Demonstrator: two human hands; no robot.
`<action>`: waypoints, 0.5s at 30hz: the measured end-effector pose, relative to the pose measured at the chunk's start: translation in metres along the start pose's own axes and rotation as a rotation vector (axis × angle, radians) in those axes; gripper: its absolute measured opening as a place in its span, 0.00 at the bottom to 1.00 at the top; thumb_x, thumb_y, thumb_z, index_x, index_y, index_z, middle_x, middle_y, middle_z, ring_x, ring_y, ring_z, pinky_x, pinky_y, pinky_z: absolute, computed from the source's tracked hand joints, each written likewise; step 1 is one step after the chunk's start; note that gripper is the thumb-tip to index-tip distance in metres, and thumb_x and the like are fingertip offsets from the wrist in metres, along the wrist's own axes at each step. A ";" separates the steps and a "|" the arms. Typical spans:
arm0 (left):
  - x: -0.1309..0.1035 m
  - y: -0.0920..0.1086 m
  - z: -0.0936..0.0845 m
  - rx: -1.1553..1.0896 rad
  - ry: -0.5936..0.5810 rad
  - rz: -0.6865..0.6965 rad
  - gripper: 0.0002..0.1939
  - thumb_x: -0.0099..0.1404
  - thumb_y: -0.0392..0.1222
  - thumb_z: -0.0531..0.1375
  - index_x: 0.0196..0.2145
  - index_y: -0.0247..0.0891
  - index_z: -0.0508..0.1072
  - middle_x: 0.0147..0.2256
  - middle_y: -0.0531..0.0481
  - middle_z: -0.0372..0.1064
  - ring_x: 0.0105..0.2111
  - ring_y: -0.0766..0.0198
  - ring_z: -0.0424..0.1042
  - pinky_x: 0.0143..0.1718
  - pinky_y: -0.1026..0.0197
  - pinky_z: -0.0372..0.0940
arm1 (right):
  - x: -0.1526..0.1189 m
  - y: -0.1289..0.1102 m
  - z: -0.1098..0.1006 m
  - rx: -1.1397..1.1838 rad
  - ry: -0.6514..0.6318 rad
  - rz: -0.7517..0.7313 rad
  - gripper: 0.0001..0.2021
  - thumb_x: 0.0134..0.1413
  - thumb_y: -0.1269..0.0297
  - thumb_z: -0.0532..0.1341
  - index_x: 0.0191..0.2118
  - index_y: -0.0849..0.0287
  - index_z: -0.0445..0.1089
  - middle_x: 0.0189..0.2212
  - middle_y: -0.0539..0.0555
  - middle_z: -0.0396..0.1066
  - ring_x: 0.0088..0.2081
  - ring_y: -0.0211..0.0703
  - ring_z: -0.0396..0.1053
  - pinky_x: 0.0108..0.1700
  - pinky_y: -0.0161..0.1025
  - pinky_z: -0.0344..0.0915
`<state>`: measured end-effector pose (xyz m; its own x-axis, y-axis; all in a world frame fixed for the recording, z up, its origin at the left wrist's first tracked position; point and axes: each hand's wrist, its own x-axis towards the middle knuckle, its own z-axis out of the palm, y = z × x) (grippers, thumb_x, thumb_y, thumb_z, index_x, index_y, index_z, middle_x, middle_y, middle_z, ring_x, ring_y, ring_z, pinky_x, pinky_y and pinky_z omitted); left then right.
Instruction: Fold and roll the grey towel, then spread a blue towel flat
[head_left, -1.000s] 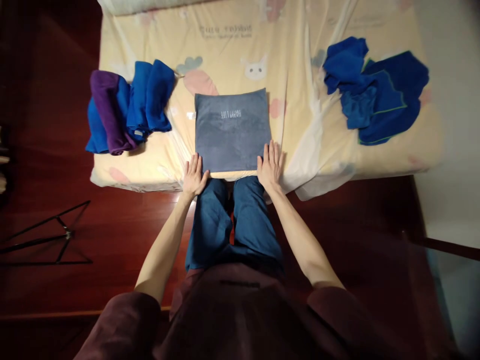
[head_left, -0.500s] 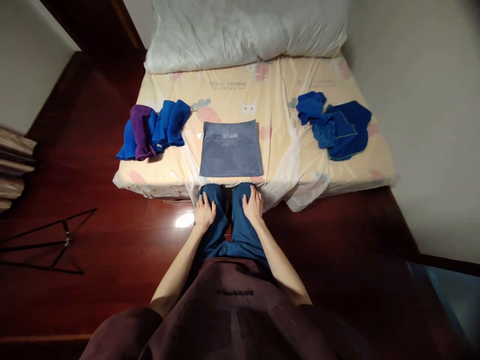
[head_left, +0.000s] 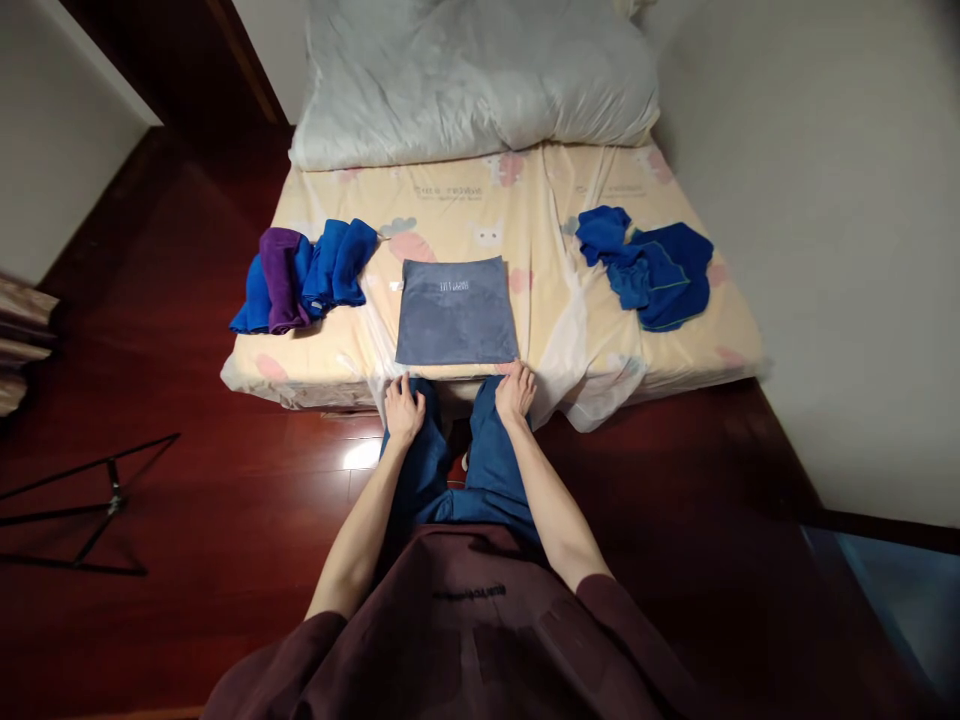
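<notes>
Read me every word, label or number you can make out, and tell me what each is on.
"HAPPY LIFE": on the gray cloth, upside down in this view.
Printed lettering on the yellow bedsheet: too blurred to read.
Dark lettering on the maroon shirt: too blurred to read.
White tag beside the cloth: too small to read.

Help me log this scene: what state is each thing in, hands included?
Gray cloth: laid flat, lettering up
Purple cloth: bundled
Left blue cloths: bundled
Right blue cloths: loose, rumpled
Sheet: spread, wrinkled
Quilt: bunched
Tripod: legs spread
Left hand: fingers apart, resting on trousers
Right hand: fingers bent, grip unclear
</notes>
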<state>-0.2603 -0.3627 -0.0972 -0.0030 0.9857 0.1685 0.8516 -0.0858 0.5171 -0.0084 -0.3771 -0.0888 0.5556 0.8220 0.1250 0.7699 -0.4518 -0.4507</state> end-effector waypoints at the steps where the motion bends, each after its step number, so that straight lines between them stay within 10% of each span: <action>1: 0.006 -0.002 0.001 -0.026 0.015 -0.010 0.29 0.71 0.39 0.55 0.68 0.28 0.65 0.60 0.28 0.68 0.61 0.38 0.68 0.62 0.37 0.66 | 0.004 0.004 0.000 0.000 0.006 0.000 0.26 0.67 0.72 0.49 0.67 0.66 0.65 0.57 0.73 0.71 0.57 0.63 0.67 0.58 0.58 0.64; 15: 0.058 -0.024 0.013 -0.256 0.185 -0.008 0.28 0.66 0.30 0.56 0.63 0.38 0.70 0.61 0.33 0.65 0.64 0.47 0.65 0.68 0.43 0.61 | 0.033 0.030 0.002 0.001 0.008 -0.210 0.21 0.69 0.70 0.56 0.64 0.59 0.72 0.61 0.66 0.71 0.59 0.58 0.65 0.60 0.54 0.62</action>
<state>-0.2744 -0.3011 -0.1103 -0.1247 0.9453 0.3014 0.6919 -0.1349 0.7093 0.0321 -0.3626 -0.1002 0.3855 0.8952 0.2238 0.8688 -0.2704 -0.4148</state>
